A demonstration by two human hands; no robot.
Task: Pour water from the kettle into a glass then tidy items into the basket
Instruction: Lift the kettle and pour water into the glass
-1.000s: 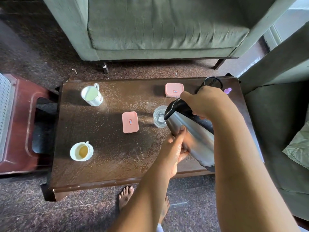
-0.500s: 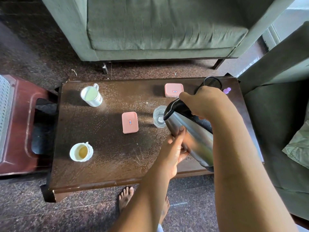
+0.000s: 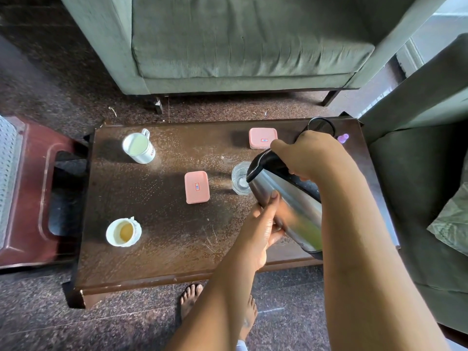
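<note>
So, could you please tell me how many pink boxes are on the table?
2. One pink box lies mid-table, left of the glass. The other pink box lies near the far edge, just beyond the right hand. More could hide behind the arms.

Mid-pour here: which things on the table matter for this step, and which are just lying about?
In use:
kettle, tilted over the glass
right hand on its handle
left hand steadying its body

Lying about:
two pink boxes
steel mug
white cup
</note>
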